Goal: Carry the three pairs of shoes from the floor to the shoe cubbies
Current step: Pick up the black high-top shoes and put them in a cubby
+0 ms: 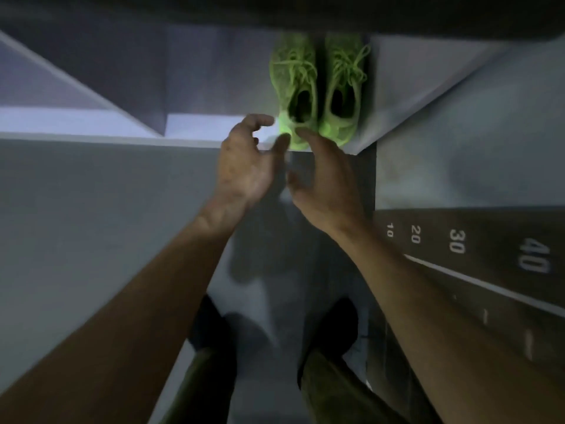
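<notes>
Just beyond both hands, a pair of bright green shoes [318,90] sits side by side in a pale cubby [406,87], heels toward the person and toes pointing in. The left hand [244,166] hangs open, fingers loosely curled and spread, thumb up near the heel of the nearer shoe; it holds nothing. The right hand [324,185] is also open, fingers extended toward the same heel, and its fingertips look to be at or just touching the heel, though motion blur makes contact hard to judge. The two hands are close together, palms roughly facing each other, with a narrow gap between them.

To the left of the left hand lies the cubby's front edge and a divider panel [76,87] slanting away; the neighbouring compartment there looks bare. To the right of the right hand rises the cubby's side wall, and below it a dark floor mat [489,270] printed with 10, 20, 30, 40 and a white line. Beneath the forearms, the person's dark shoes [333,325] stand on the grey floor [76,224].
</notes>
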### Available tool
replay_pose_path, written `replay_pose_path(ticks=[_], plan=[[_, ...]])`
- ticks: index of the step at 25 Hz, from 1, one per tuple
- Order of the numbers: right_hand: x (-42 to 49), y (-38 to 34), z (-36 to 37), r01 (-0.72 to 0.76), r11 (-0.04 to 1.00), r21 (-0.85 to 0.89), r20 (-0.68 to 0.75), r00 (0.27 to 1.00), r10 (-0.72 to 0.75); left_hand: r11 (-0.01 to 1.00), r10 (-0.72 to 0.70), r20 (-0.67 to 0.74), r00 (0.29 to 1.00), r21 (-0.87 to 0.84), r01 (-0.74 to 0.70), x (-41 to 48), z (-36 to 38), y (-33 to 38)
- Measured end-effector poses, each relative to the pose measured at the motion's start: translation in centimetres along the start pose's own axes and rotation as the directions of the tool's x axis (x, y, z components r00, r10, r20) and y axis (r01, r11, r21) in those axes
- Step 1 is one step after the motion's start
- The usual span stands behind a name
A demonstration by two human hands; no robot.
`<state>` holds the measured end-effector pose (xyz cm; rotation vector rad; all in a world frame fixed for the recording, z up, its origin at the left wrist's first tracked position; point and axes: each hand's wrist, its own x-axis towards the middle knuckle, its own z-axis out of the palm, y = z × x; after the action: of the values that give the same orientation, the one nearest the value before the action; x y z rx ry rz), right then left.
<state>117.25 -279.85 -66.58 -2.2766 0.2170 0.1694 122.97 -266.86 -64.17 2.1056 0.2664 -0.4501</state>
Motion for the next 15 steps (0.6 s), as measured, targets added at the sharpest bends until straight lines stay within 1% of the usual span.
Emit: replay_pose_path(ticks=[2, 3, 5, 6, 8, 11, 13, 15], plan=[[-4.2, -4.7, -2.2, -0.009, 1.0, -0.004, 0.11, 0.994, 0.01, 0.99, 0.102, -0.037, 0.994, 0.098, -0.098, -5.7, -5.8, 3.1], [-6.0, -7.3, -3.8, -0.024, 1.0, -0.007, 0.149, 0.989, 0.024, 0.988, 0.117, -0.064, 0.991, 0.111, -0.11, -8.5, -8.9, 4.9], [-9.0, -13.9, -7.7, -0.042, 0.999, -0.006, 0.209, 0.977, 0.042, 0.994, 0.073, -0.113, 0.991, 0.09, -0.063, -14.3, -16.1, 8.7], [-10.4, -18.5, -9.7, -0.016, 1.0, -0.018, 0.244, 0.969, 0.02, 0.996, 0.033, -0.126, 0.991, 0.081, -0.023, -17.5, -20.2, 10.6], [-12.9, -27.9, -12.5, 0.114, 0.993, -0.011, 0.327, 0.939, -0.104, 0.994, -0.045, -0.149, 0.988, 0.092, 0.059, -23.5, -27.5, 13.0], [-15.0, -41.9, -13.0, 0.361, 0.933, 0.019, 0.429, 0.839, -0.333, 0.972, -0.193, -0.228, 0.954, 0.088, 0.218, -31.5, -36.5, 13.1], [-15.8, -50.8, -11.6, 0.491, 0.87, 0.047, 0.448, 0.768, -0.458, 0.957, -0.266, -0.297, 0.917, 0.03, 0.287, -35.7, -41.4, 11.8], [-17.5, -59.2, -8.9, 0.605, 0.792, 0.079, 0.436, 0.693, -0.574, 0.945, -0.317, -0.38, 0.869, -0.047, 0.325, -39.3, -46.9, 9.8]])
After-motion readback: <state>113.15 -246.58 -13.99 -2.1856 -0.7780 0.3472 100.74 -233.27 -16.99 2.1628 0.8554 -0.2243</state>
